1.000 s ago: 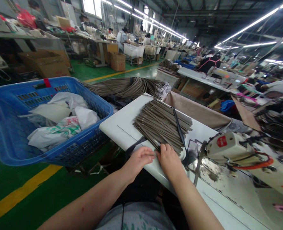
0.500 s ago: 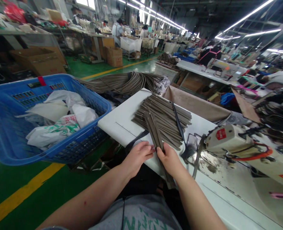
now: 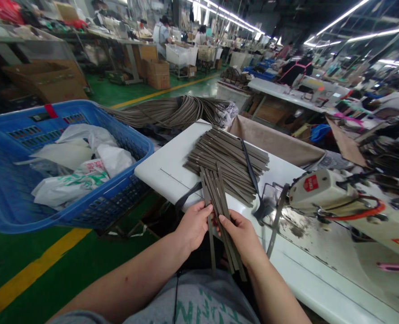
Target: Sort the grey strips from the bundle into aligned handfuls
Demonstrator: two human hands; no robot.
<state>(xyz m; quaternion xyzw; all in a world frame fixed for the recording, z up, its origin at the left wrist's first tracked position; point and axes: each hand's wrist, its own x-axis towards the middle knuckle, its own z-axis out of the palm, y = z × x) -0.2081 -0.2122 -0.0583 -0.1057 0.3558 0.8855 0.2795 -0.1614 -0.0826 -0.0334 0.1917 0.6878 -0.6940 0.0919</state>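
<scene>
A stack of grey-brown strips (image 3: 229,159) lies fanned out on the white table (image 3: 165,168). A few strips (image 3: 216,189) are pulled out of the stack toward me and held over the table's near edge. My left hand (image 3: 194,225) pinches one strip from the left. My right hand (image 3: 241,234) grips the others, whose ends hang down past my wrist. A dark strap (image 3: 249,173) lies across the stack.
A blue basket (image 3: 3,135) with white bags stands at left. A sewing machine head (image 3: 324,191) is at right. A long bundle of strips (image 3: 172,114) lies behind the table. Other workers and tables fill the hall beyond.
Both hands have drawn a few strips out of the stack toward me; the strips now hang over the table edge and the left hand has separated one.
</scene>
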